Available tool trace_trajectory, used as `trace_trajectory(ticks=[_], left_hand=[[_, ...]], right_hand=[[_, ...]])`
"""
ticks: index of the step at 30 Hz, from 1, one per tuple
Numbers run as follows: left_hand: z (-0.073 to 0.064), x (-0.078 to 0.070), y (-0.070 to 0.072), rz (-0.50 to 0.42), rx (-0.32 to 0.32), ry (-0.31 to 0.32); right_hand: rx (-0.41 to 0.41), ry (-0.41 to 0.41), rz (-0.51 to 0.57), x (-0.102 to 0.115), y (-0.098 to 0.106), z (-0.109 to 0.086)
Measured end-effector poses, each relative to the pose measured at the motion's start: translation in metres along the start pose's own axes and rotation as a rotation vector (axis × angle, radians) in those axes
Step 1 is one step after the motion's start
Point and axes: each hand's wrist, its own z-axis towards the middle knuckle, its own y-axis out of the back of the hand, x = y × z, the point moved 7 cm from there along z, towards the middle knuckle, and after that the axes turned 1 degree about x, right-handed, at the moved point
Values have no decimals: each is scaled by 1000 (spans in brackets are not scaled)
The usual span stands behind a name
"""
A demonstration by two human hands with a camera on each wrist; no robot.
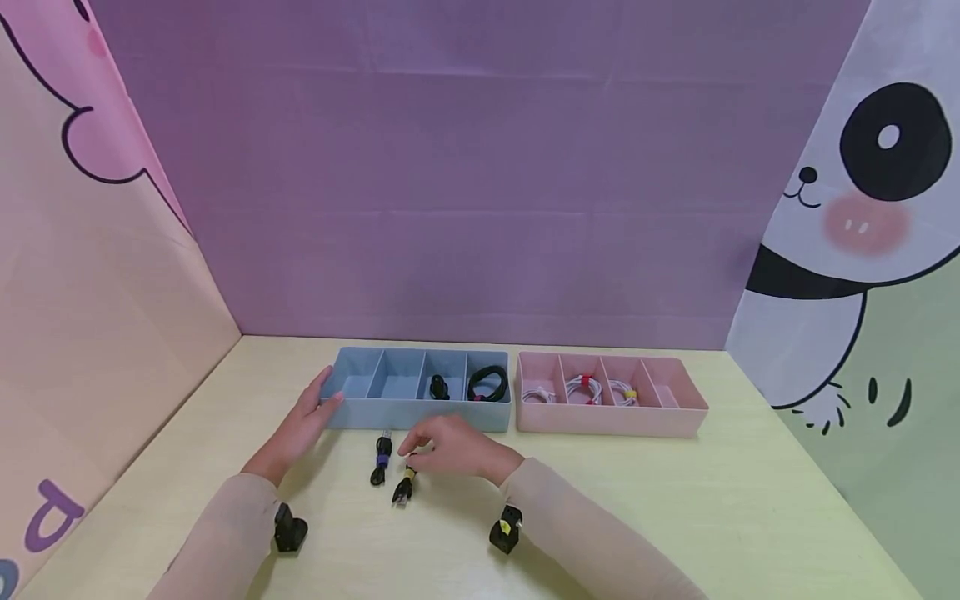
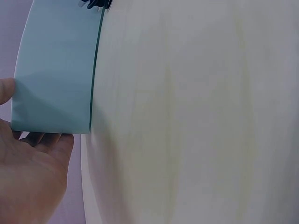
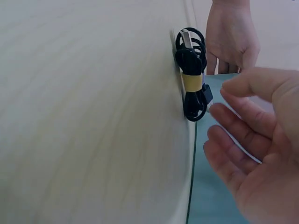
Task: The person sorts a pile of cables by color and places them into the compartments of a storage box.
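My left hand [image 1: 300, 425] grips the left end of a blue four-compartment box [image 1: 420, 414], thumb at the front rim and fingers against the end wall. My right hand [image 1: 459, 448] is in front of this box, thumb and fingers loosely bent and apart. Close by its fingertips lies a coiled black USB cable [image 3: 192, 80] with a yellow tie; the right wrist view shows a gap between them. Left of it lies another coiled black cable [image 1: 382, 460] with a purple tie. Inside the box are a small black cable bundle [image 1: 439, 387] and a looped black cable [image 1: 487, 383].
To the right stands a pink four-compartment box [image 1: 611, 421] with coiled white cables [image 1: 584, 387] in three compartments. Both boxes sit toward the back of the pale table [image 1: 675, 517], before a purple backdrop [image 1: 480, 183]. Printed panels flank the table on both sides.
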Motion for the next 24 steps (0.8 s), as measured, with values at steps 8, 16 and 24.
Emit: trace_trajectory(ticks=[8,16,24], left_hand=[[1,1,0,4,1,15],[3,1,1,20,-10,0],[4,2,-1,10,5,-4]], right_hand=[[120,70,-85,0,-12,2],[164,88,-160,-3,-15,3],[186,97,-192,-5,-16,2]])
